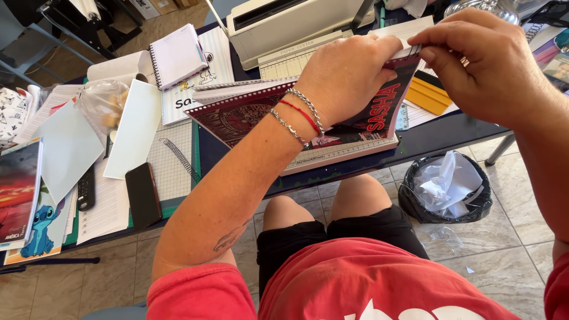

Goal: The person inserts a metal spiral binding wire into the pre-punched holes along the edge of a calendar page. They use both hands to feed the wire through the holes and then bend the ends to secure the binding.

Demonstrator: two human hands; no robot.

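Red shirt (379,284) and black shorts (332,234) fill the lower view. Beyond my knees, I see my left hand (344,74) pressing down and curled over the dark red spiral notebook (249,112) on the table edge (438,136), while my right hand (483,59) pinches its far corner shut. Left of it lie a black phone (143,194) and pale sheets (137,127); a black-lined bin (447,189) of white scraps sits at right.

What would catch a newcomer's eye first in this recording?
Both hands meet at top centre over a dark red spiral-bound notebook on the table edge: the left hand presses on it while the right hand pinches its far corner. Lower right, a black-lined bin of crumpled paper sits on the tiled floor.
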